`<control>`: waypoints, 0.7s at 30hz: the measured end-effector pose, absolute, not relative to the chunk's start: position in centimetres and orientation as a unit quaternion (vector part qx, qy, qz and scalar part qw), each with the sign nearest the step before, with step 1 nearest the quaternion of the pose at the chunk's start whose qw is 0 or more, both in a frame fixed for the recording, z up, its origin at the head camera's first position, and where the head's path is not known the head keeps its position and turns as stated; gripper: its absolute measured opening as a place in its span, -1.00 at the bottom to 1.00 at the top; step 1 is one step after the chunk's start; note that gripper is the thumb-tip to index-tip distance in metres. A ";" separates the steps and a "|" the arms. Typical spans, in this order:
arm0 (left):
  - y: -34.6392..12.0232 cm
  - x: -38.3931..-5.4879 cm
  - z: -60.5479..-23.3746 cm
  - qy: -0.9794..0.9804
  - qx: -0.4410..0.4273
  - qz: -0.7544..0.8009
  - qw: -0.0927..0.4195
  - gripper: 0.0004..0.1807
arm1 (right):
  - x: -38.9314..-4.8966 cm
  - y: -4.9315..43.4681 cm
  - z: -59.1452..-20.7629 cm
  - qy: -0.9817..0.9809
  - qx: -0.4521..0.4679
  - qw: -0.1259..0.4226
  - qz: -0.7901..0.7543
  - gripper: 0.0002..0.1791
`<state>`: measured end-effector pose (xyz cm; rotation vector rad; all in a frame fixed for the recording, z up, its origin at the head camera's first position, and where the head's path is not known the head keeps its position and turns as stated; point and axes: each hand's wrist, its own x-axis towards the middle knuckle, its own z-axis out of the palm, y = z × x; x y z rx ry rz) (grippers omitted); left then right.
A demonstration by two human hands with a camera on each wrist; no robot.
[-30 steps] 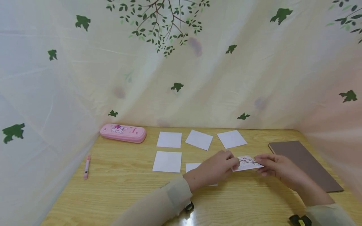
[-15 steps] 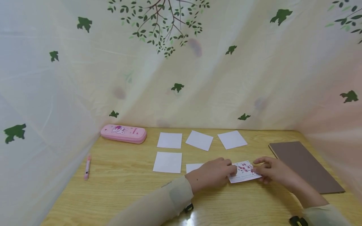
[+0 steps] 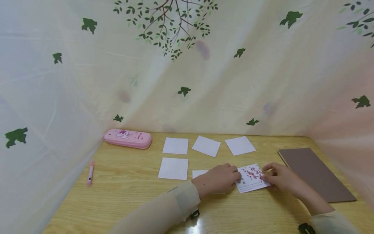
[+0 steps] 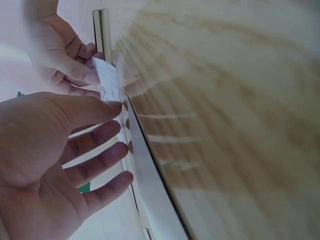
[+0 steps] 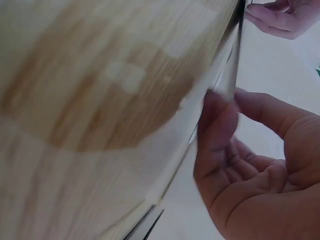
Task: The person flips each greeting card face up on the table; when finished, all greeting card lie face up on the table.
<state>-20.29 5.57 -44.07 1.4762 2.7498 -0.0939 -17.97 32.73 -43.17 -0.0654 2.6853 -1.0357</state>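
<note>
A square white card (image 3: 252, 178) printed with pink blossoms on a branch lies face up between the hands in the head view. My right hand (image 3: 281, 178) pinches its right edge between thumb and forefinger. In the left wrist view that side of the blossom card (image 4: 106, 80) is tilted up from the tabletop. At its left edge are the fingertips of my left hand (image 3: 217, 180); the left wrist view shows this hand (image 4: 55, 155) with fingers loosely extended and thumb apart from them. A blank white card (image 3: 200, 174) lies mostly hidden under the left hand.
Several blank cards, among them one front-left card (image 3: 173, 168), lie in rows on the wooden table (image 3: 131, 195). A brown board (image 3: 317, 174) lies at the right. A pink pencil case (image 3: 128, 138) and a pink marker (image 3: 90, 174) are at the left. A patterned curtain (image 3: 146, 97) hangs behind.
The blossom card has come down from a nearly edge-on tilt to lie flatter, nearer the front. Both hands have lowered with it, and the left fingers have slid left toward its edge.
</note>
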 end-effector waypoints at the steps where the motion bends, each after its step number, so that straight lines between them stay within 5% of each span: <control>1: 5.5 -20.3 -44.1 0.880 0.473 -0.031 0.013 -0.67 | -18.0 32.7 -43.2 0.930 -0.021 0.127 -0.345 -0.54; 14: 3.4 -20.4 -42.8 0.881 0.471 0.002 0.046 -0.58 | -18.1 32.7 -43.4 0.952 -0.024 0.116 -0.284 -0.37; 21: -1.6 -21.1 -40.8 0.922 0.364 0.078 0.109 -0.38 | -17.6 31.1 -41.5 0.958 -0.054 0.097 -0.264 -0.33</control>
